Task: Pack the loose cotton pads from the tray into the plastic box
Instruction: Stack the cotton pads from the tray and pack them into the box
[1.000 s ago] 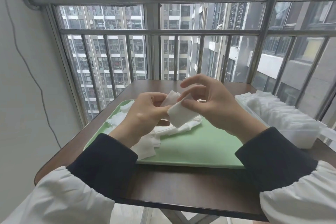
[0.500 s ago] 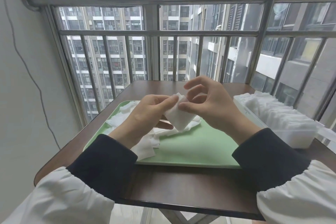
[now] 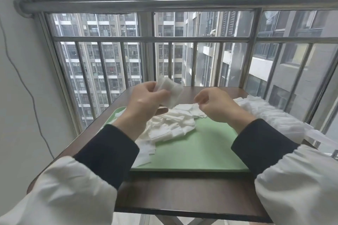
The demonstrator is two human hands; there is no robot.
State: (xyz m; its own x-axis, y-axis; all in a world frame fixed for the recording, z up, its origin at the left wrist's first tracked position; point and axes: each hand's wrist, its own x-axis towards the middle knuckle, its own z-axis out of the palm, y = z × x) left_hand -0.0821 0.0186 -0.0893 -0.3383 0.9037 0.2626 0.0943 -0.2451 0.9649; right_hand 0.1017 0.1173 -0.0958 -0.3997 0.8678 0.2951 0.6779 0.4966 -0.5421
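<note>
My left hand (image 3: 146, 98) grips a small stack of white cotton pads (image 3: 171, 89), raised above the far left of the green tray (image 3: 197, 151). A heap of loose cotton pads (image 3: 172, 124) lies on the tray below it. My right hand (image 3: 215, 105) hovers over the far end of the tray with fingers curled, its fingertips at the edge of a loose pad (image 3: 198, 112); whether it pinches the pad is unclear. The plastic box (image 3: 281, 122), packed with a row of upright pads, stands at the right of the tray.
The tray sits on a small dark brown table (image 3: 182, 193) against a barred window (image 3: 146, 56). A white wall with a hanging cable (image 3: 23, 82) is on the left. A clear lid or wrapper (image 3: 318, 139) lies beside the box.
The hands have separated. My left hand rose with the stack of pads, and my right hand let go of it and moved right and down toward the loose pads.
</note>
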